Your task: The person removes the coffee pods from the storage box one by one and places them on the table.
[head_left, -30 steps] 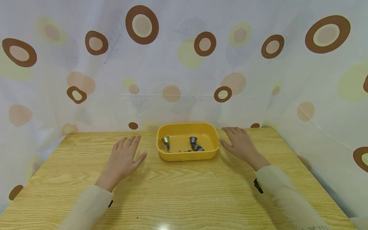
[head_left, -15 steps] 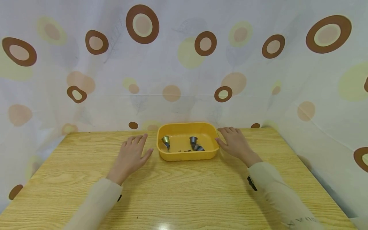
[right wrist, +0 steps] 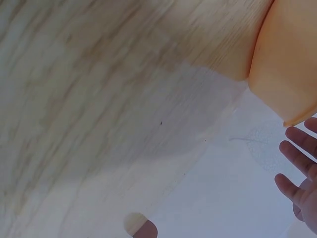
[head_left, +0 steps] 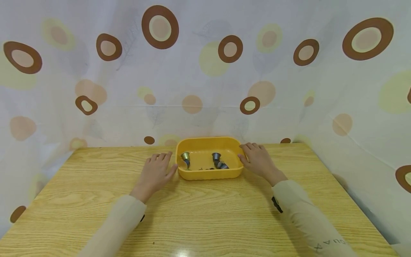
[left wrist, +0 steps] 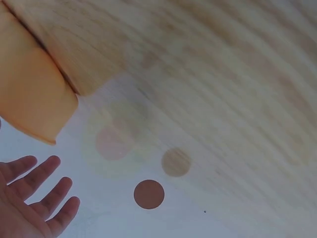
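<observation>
A yellow plastic bin (head_left: 210,175) stands at the back of the wooden table. Several coffee capsules lie inside it, among them a gold one (head_left: 185,156) on the left and a dark grey one (head_left: 216,156) right of the middle. The bin's front wall partly hides the lower ones. My left hand (head_left: 155,173) is at the bin's left side, fingers spread and slightly bent; in the left wrist view its fingers (left wrist: 49,201) are apart from the bin wall (left wrist: 37,91). At the right end, my right hand (head_left: 259,160) has its fingertips at the rim; contact is hard to tell.
The wooden table (head_left: 199,217) extends in front of the bin and to both sides. A white curtain (head_left: 205,82) with brown, peach and yellow-green dots hangs right behind the table's back edge and along its right side.
Both hands have moved inward toward the bin, the left one rightward and the right one leftward. The bin and the capsules have stayed in place.
</observation>
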A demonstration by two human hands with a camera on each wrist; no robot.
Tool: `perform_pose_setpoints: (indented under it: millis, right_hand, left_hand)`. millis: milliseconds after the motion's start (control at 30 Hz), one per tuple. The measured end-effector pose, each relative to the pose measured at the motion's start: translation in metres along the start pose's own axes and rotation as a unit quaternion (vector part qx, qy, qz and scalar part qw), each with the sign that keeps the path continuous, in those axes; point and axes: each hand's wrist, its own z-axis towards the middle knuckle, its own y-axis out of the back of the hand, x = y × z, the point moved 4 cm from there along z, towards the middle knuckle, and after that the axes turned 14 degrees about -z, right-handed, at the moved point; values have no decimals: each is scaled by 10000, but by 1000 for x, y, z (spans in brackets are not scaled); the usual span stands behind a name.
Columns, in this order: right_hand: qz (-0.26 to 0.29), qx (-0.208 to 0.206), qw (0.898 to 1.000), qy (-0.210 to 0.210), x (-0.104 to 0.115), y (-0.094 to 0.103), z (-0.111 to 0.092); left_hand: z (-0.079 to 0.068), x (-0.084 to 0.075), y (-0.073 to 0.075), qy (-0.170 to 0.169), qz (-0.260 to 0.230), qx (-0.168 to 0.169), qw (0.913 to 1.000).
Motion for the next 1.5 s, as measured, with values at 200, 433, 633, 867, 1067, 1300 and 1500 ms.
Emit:
perform_pose_setpoints:
  millis: [200,433,633,867,1067,1300,1500]
  right_hand:
    - [-94,151,9998,-101,1,-3,1]
    - [-51,347,9992,-191,2,-4,0]
    - [-6,445,9987,-246,0,-6,0]
    - [49,540,9982,-270,0,-8,0]
    - [132,568,9978,-303,0,-10,0]
    - [198,559,9977,-336,1,-11,0]
    - [220,553,9977,-328,2,-12,1]
  left_hand:
    - [4,-3,-6,-6,-148,-39,9999]
    - [7,-5,-7,-30,-297,-60,9995]
    - [10,-10,-8,0,-458,-24,9989]
    - [11,-11,-12,33,-465,19,9989]
    - [10,-12,-12,-5,-521,19,9986]
    - [10,-12,-12,-60,-589,-59,9982]
    - [10,-13,-11,-85,-609,-146,9980]
